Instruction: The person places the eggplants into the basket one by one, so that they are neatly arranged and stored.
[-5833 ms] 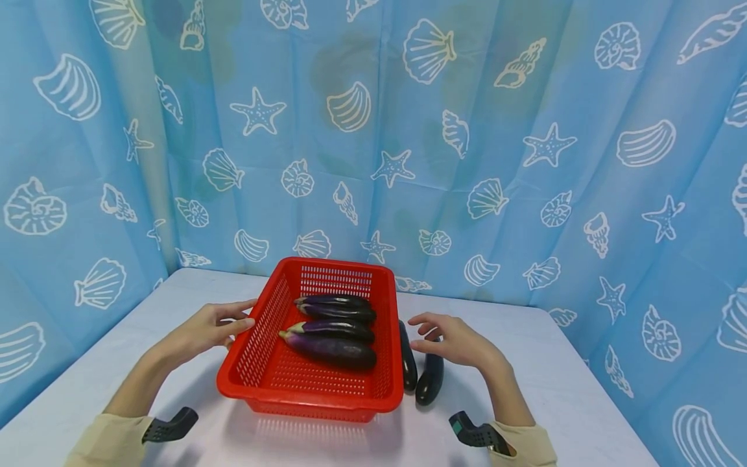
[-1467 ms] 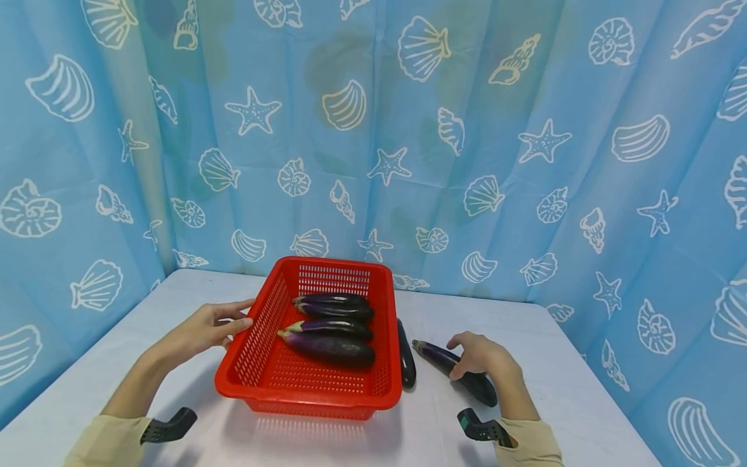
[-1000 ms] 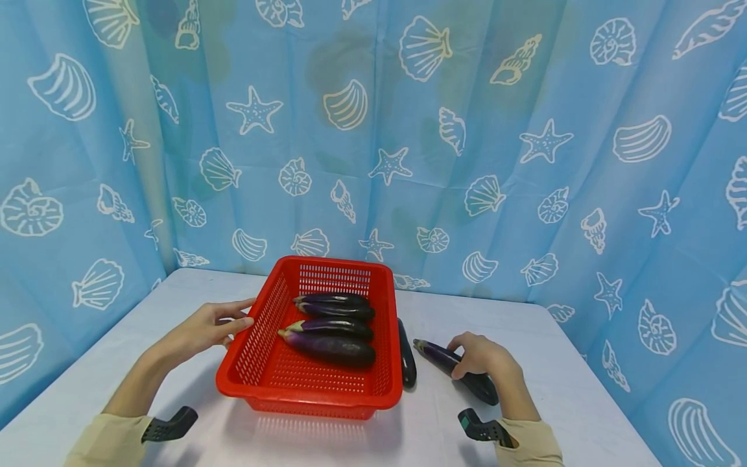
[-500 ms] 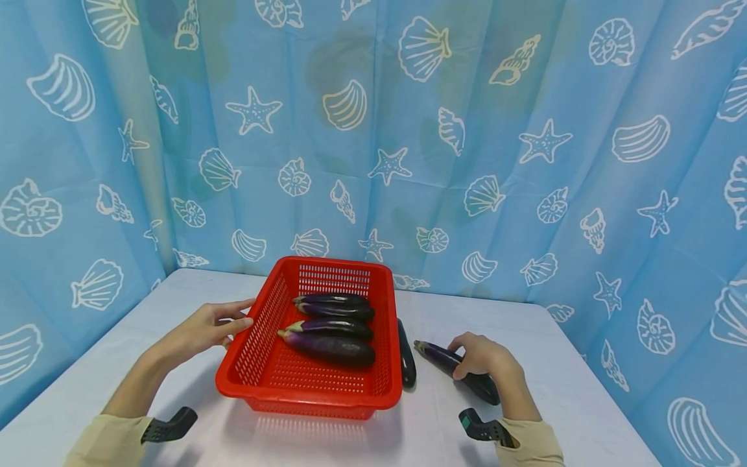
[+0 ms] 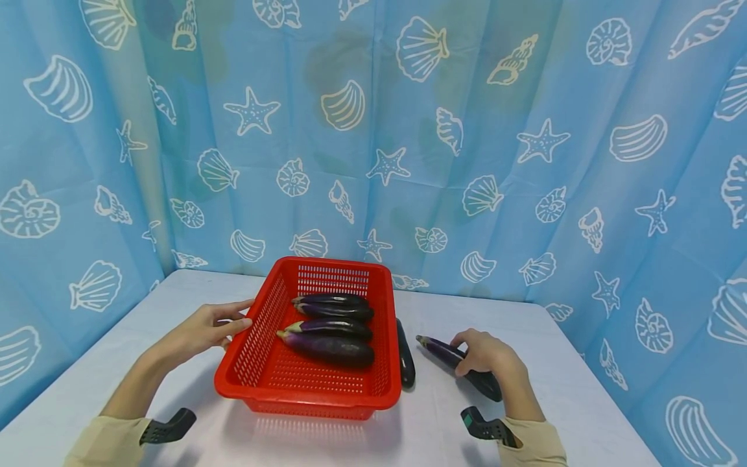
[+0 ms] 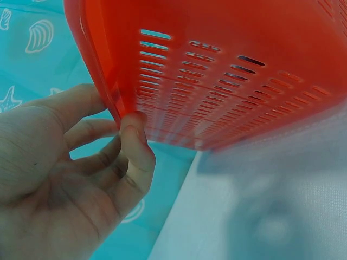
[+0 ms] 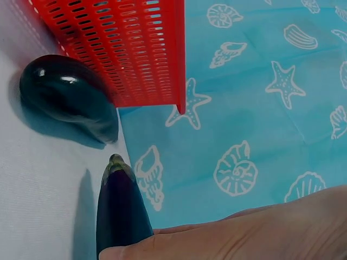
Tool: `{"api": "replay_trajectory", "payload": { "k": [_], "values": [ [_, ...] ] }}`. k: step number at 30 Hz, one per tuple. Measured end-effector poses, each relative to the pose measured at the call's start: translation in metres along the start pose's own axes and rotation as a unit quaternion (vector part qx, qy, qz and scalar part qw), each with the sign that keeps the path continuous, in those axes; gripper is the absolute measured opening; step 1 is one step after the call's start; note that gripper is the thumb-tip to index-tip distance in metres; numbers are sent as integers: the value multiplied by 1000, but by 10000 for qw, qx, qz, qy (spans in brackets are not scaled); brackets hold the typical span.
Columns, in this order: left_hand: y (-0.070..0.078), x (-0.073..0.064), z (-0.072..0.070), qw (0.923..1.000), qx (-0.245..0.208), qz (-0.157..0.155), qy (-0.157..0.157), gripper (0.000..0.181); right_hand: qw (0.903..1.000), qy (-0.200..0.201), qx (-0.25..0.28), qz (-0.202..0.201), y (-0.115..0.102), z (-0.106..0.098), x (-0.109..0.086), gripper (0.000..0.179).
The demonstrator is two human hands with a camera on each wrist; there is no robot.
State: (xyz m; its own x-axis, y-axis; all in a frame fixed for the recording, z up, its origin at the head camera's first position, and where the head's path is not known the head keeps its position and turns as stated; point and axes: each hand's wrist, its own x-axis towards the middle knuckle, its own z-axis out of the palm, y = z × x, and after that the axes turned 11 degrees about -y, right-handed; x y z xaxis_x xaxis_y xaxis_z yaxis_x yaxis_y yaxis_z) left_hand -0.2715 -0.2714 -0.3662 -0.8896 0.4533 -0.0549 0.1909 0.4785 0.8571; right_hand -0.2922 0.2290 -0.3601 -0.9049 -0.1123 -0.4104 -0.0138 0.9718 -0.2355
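Observation:
At the basket's left side, my left hand [image 5: 204, 329] pinches the rim of a red plastic basket [image 5: 265, 392]; the left wrist view shows its fingers and thumb about the rim [image 6: 89, 54]. Inside lie several dark purple eggplants [image 5: 335, 350], crosswise, stems to the left. To the basket's right, my right hand [image 5: 487, 352] grips an eggplant [image 5: 438, 350] from above, its stem end pointing at the far left. The right wrist view shows that eggplant's stem end [image 7: 120, 200] past the thumb. Another eggplant [image 5: 404, 360] lies beside the basket's right wall, apart from the hand.
A white cloth-covered table [image 5: 560, 389] bears everything. Behind it and at both sides hangs a blue curtain [image 5: 373, 130] with white shell and starfish prints. A black camera mount sits on each wrist.
Since the earliest frame, my right hand has taken hold of the outer eggplant, moved it right and turned it diagonally. Lately it has shifted only slightly. My left hand stays at the basket rim.

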Motion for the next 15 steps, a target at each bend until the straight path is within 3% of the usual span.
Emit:
{"api": "replay_trajectory", "payload": {
  "k": [15],
  "values": [
    [1,0,0,10000,0,2,-12,72,9991,269,127,-311,-8,-11,-7,51]
  ]
}}
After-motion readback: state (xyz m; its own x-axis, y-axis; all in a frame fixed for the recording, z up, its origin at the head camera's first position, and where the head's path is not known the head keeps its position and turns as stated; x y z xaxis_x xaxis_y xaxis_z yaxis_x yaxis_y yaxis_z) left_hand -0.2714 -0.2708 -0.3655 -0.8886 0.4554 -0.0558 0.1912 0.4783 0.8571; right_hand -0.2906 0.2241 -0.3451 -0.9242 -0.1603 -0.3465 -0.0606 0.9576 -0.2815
